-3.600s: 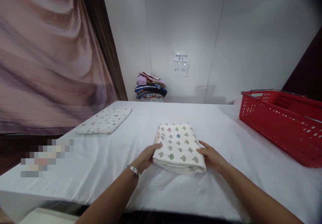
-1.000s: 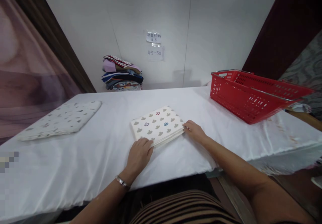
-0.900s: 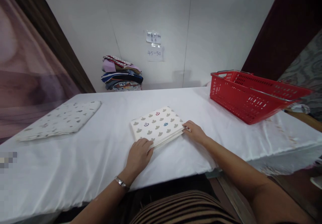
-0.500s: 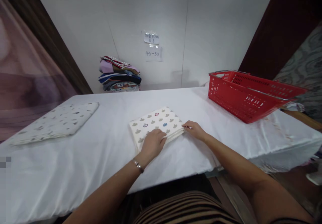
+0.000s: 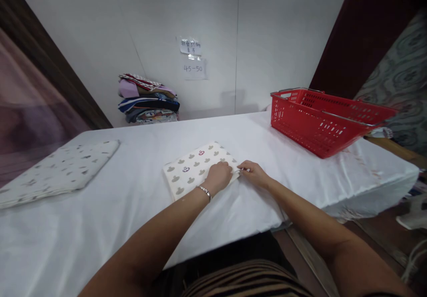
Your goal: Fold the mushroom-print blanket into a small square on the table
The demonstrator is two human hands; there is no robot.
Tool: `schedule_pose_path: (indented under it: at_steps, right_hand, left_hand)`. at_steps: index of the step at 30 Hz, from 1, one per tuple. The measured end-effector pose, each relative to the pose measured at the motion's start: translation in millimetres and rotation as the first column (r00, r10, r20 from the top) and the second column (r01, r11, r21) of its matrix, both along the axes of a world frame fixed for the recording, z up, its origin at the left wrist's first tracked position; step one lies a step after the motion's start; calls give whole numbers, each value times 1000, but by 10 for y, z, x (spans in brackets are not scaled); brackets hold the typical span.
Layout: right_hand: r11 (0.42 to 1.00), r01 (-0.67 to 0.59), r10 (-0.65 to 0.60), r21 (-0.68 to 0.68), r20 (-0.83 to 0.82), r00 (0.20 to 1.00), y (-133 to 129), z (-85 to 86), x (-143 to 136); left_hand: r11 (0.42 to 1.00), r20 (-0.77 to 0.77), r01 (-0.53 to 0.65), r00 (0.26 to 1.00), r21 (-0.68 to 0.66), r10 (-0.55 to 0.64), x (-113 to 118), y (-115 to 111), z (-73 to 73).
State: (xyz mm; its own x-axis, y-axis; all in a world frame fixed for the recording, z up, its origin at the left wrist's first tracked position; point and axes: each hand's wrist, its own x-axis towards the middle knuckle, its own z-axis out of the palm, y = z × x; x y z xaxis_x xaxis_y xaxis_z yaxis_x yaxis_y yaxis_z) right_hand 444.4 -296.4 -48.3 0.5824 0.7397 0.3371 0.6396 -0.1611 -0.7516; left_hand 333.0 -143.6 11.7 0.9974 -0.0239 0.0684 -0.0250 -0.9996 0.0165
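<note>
A folded cream cloth (image 5: 191, 169) with grey rounded motifs and a few coloured ones lies in the middle of the table. My left hand (image 5: 219, 176), a silver bracelet at its wrist, rests over the cloth's near right part. Its fingers are curled closed at the edge by the right corner. My right hand (image 5: 255, 173) pinches that same right corner between thumb and fingers. The two hands are close together, and the left one hides part of the print and the near edge.
On the left of the white-covered table (image 5: 133, 208) lies another folded printed cloth (image 5: 66, 170). A red basket (image 5: 320, 123) stands at the right. Against the wall is a stack of folded fabrics (image 5: 148, 99), with paper signs (image 5: 193, 69) above and to its right.
My left hand has slid right along the cloth's near edge to the corner, its fingers now more curled. My right hand stays at that corner. The whole view has shifted slightly.
</note>
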Motion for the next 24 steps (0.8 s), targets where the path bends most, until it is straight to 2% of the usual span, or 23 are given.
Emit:
schedule_pose_path:
  at_steps: [5,8,12,17,20,24]
  right_hand:
    - [1000,7,-8,17,21,1000,21,-28,23]
    - [1000,5,-6,15,20,1000,24,-6,7]
    - [1000,14,-13,-14,56,998,37,108,-60]
    - [982,126,-100,-137,183,978,94,241,-153]
    - [963,192,-145,-187,239,960,94,245,-183]
    - [970,177,-132,-165,254,958,24,212,-179]
  left_hand:
    - [995,-40,44,998,86,-41,44,-43,-6]
    - [998,-41,36,999,44,-34,76,-46,9]
    - [1000,-28,-4,1000,-4,4,92,-20,72]
    - [997,-4,-4,1000,-75,4,63,-20,118]
    - [997,-6,5,1000,-80,-6,35,-45,102]
    - [998,-26,3,1000,-63,-4,-15,-71,61]
